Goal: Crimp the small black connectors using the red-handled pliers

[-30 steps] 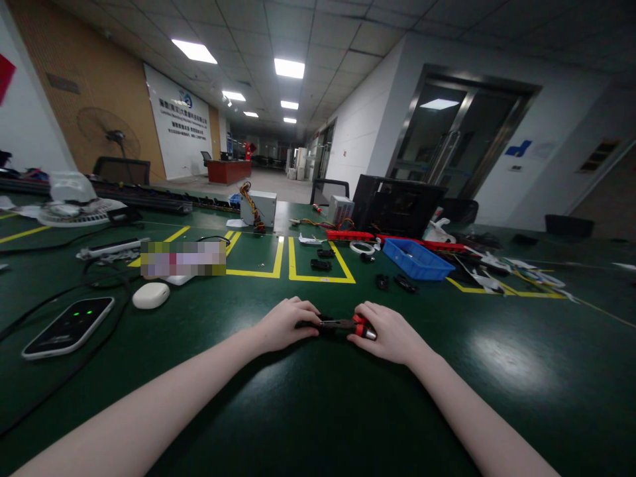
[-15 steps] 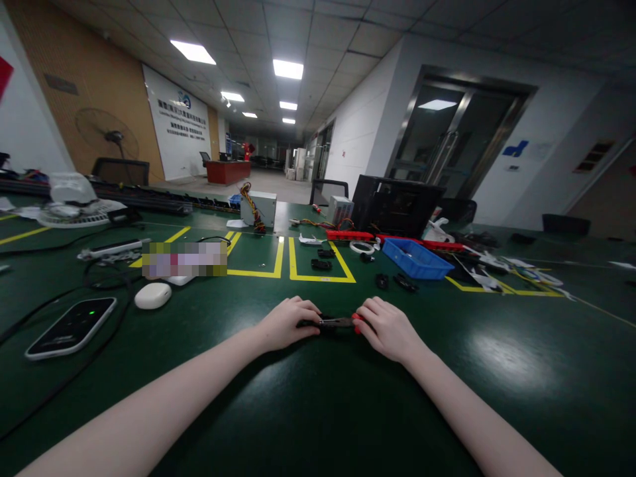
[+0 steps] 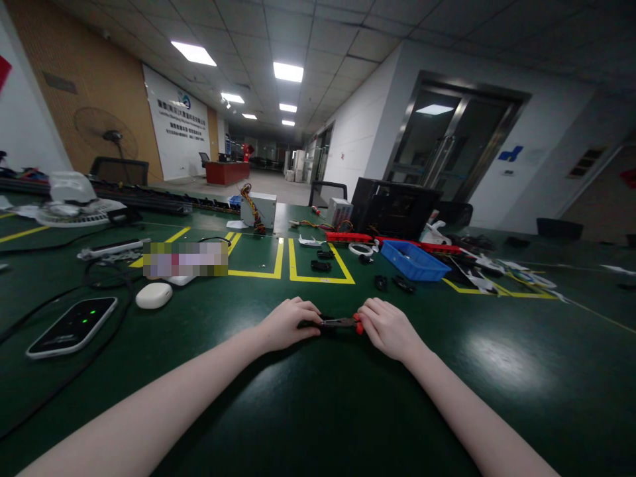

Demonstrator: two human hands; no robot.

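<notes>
Both of my hands rest on the green table (image 3: 318, 411) with a small tool (image 3: 338, 324) stretched between them. The tool has a dark metal front part and a red and black grip, like a pair of pliers. My left hand (image 3: 285, 324) is curled over its dark left end, fingers closed on it. My right hand (image 3: 390, 326) pinches the red grip end, which mostly hides under the fingers. The tool lies flat on the table surface.
Beyond my hands are yellow taped boxes (image 3: 318, 265) with small black parts, a blue tray (image 3: 415, 260), a black computer case (image 3: 395, 209) and a power supply (image 3: 258, 209). At left lie a white oval case (image 3: 154, 295), a black device with green lights (image 3: 72, 326) and cables.
My right hand has slid up over the red grip, so the silver and red end seen a second ago is now covered. The left hand has held still.
</notes>
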